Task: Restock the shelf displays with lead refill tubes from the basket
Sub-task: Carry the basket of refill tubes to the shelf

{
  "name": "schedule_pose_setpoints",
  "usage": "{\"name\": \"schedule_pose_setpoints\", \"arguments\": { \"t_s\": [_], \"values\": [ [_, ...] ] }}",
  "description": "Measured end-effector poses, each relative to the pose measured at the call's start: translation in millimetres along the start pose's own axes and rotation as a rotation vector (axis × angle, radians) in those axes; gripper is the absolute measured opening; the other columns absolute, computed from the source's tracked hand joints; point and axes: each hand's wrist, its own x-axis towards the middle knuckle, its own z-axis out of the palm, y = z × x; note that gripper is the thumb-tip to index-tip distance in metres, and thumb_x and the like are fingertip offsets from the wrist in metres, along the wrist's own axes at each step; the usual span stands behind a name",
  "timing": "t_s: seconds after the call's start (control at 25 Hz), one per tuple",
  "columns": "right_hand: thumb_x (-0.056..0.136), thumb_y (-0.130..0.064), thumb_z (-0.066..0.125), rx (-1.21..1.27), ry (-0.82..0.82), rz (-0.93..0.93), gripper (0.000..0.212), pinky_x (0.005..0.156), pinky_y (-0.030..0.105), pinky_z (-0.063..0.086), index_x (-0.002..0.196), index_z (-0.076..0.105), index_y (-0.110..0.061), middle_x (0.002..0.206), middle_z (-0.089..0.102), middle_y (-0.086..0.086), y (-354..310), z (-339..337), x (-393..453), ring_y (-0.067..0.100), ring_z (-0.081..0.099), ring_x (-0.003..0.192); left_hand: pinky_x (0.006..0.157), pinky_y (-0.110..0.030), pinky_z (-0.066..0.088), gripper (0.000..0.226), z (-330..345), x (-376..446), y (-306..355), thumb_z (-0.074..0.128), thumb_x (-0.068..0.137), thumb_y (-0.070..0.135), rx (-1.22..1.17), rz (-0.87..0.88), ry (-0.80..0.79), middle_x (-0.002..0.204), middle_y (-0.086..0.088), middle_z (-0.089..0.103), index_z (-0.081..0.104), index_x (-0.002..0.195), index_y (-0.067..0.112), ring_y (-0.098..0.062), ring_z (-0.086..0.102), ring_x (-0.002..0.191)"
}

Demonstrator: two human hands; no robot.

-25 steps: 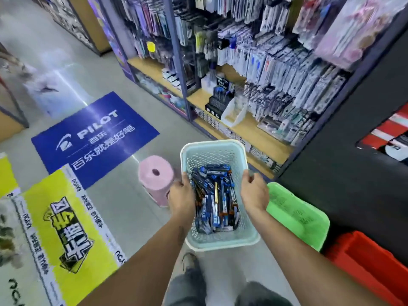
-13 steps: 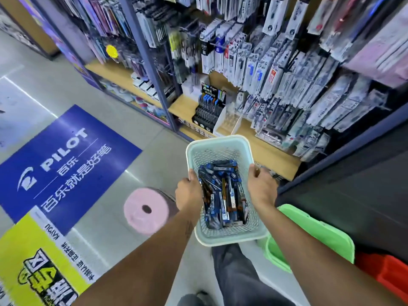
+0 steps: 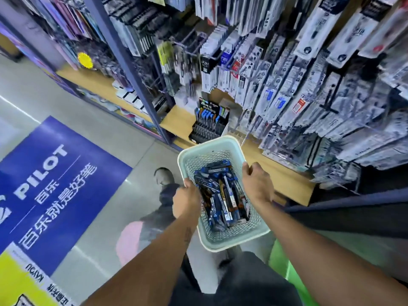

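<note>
Both arms are stretched forward and down. The left hand (image 3: 186, 200) is curled over the left rim of the pale green basket (image 3: 231, 240), and the right hand (image 3: 257, 184) is curled over the right rim, so each grip is closed on the basket, which is held up beside the wooden shelf (image 3: 284, 180). Blue lead refill tubes (image 3: 223, 195) are piled inside it. Hanging packets (image 3: 287, 85) are crowded above the shelf. A blue floor sticker (image 3: 55, 184) is seen on the grey floor (image 3: 33, 100).

Pale mint mesh basket (image 3: 223, 239) held level near shelf (image 3: 284, 180) — blue lead refill tubes (image 3: 220, 193) heaped inside.
</note>
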Motion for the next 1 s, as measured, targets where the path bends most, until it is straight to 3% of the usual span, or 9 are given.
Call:
{"name": "schedule_pose_setpoints", "arguments": {
  "t_s": [0.08,0.2,0.4,0.52,0.6,0.72,0.76,0.88,1.0],
  "values": [
    [0.107,-0.047,0.032,0.047,0.023,0.021,0.04,0.046,0.025,0.034,0.091,0.048,-0.014,0.066,0.053,0.001,-12.7,32.6,23.4,0.018,0.053,0.056,0.081,-0.034,0.042,0.067,-0.1,38.5,9.6,0.02,0.106,0.051,0.038,0.011,0.008,0.114,-0.015,0.063,0.06,0.129,0.003,-0.03,0.058,0.095],
    [0.106,-0.047,0.033,0.06,0.052,0.06,0.037,0.055,0.034,0.046,0.089,0.045,-0.017,0.073,0.058,0.007,-30.2,89.0,53.7,0.03,0.062,0.07,0.09,-0.036,0.049,0.07,8.0,111.7,14.3,0.018,0.105,0.054,0.119,0.065,-0.015,0.116,-0.017,0.065,0.062,0.127,0.004,-0.031,0.061,0.097],
    [0.105,-0.048,0.034,0.13,0.027,0.224,0.043,0.068,0.045,0.057,0.107,0.056,-0.011,0.087,0.068,0.015,-63.6,217.0,104.5,0.033,0.067,0.078,0.092,-0.04,0.047,0.058,18.1,265.0,4.7,0.015,0.109,0.036,0.404,0.171,-0.099,0.125,-0.026,0.063,0.056,0.13,0.001,-0.039,0.062,0.112],
    [0.105,-0.045,0.037,0.128,0.035,0.274,0.037,0.055,0.031,0.048,0.094,0.052,-0.013,0.074,0.059,0.007,-65.3,278.5,115.6,0.027,0.061,0.068,0.09,-0.038,0.051,0.063,23.2,330.0,-13.5,0.02,0.108,0.043,0.401,0.151,-0.146,0.119,-0.026,0.065,0.063,0.122,-0.002,-0.039,0.064,0.105],
    [0.106,-0.044,0.038,0.12,0.036,0.276,0.034,0.048,0.024,0.034,0.088,0.045,-0.016,0.066,0.05,-0.001,-60.8,318.2,124.0,0.021,0.055,0.06,0.081,-0.033,0.053,0.063,34.2,369.5,-27.4,0.023,0.108,0.042,0.396,0.115,-0.161,0.109,-0.024,0.067,0.065,0.119,-0.004,-0.035,0.065,0.091],
    [0.106,-0.047,0.034,0.055,-0.015,0.275,0.036,0.048,0.024,0.033,0.091,0.043,-0.016,0.068,0.051,-0.002,-45.3,380.2,146.2,0.022,0.056,0.061,0.054,-0.02,0.043,0.058,67.3,418.5,-50.2,0.022,0.111,0.032,0.438,0.118,-0.229,0.084,-0.014,0.057,0.06,0.121,-0.01,-0.017,0.051,0.063],
    [0.106,-0.048,0.034,0.042,-0.025,0.289,0.036,0.05,0.026,0.037,0.092,0.043,-0.016,0.071,0.053,0.0,-36.8,398.3,154.4,0.023,0.056,0.063,0.054,-0.023,0.04,0.056,78.3,431.6,-54.0,0.021,0.112,0.03,0.472,0.14,-0.24,0.089,-0.016,0.057,0.058,0.124,-0.011,-0.021,0.054,0.067],
    [0.106,-0.048,0.034,0.036,-0.005,0.337,0.038,0.062,0.032,0.05,0.096,0.049,-0.014,0.081,0.063,0.008,-9.7,447.5,174.2,0.028,0.064,0.072,0.077,-0.033,0.043,0.05,119.1,476.2,-68.2,0.021,0.112,0.026,0.544,0.19,-0.314,0.126,-0.025,0.061,0.051,0.135,-0.007,-0.037,0.062,0.111],
    [0.106,-0.046,0.032,0.037,0.011,0.425,0.045,0.065,0.031,0.047,0.106,0.056,-0.009,0.086,0.064,0.011,19.6,491.5,187.5,0.03,0.066,0.079,0.089,-0.041,0.044,0.054,157.7,511.7,-77.0,0.022,0.111,0.03,0.583,0.244,-0.284,0.128,-0.028,0.061,0.055,0.13,-0.008,-0.04,0.06,0.116]
  ]
}}
